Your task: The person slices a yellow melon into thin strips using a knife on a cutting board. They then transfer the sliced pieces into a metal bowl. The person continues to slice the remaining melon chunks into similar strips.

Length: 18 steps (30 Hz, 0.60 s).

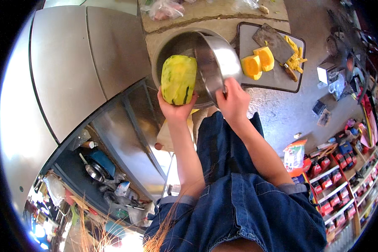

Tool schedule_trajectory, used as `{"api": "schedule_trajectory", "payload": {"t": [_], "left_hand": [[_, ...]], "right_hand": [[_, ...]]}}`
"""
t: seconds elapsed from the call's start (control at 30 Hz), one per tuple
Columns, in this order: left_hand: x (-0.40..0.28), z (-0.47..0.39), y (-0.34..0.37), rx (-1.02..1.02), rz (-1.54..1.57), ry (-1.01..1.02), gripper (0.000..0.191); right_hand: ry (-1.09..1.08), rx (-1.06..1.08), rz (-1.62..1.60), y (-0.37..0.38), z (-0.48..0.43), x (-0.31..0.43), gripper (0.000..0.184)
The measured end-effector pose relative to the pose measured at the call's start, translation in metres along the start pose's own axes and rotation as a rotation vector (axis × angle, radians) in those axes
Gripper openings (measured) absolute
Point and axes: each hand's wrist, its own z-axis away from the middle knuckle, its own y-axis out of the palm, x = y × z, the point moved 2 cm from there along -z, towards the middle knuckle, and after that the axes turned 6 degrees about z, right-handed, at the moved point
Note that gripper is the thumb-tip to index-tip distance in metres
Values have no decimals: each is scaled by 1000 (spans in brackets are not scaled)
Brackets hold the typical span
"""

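My left hand (pixel 178 111) grips a peeled yellow-green squash (pixel 179 78) from below; dark green streaks of skin remain on it. Its upper part stands over a wide metal basin (pixel 163 47). With my right hand (pixel 234 99) I hold the near rim of a shiny steel bowl (pixel 225 60), which is tilted on its side over the right half of that basin. Right of the bowl, two orange-fleshed squash chunks (pixel 257 63) rest on a cutting board (pixel 280 80). A cleaver (pixel 272 42) with a wooden handle lies there beside cut yellow strips (pixel 296 60).
A concrete-like worktop (pixel 182 23) carries the basin and plastic bags (pixel 165 9). Large steel cabinet doors (pixel 113 41) stand close on my left, above a shelf holding a ladle (pixel 93 171). A rack of red packages (pixel 330 189) is at the lower right.
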Motion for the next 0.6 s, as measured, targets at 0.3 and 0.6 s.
{"api": "schedule_trajectory", "payload": {"t": [0.3, 0.6], "left_hand": [[-4, 59, 27, -48, 40, 106, 40], [-16, 97, 41, 1, -35, 225, 47]], "right_hand": [[384, 165, -395, 7, -1, -99, 12], [578, 307, -1141, -2, 12, -136, 39]]}}
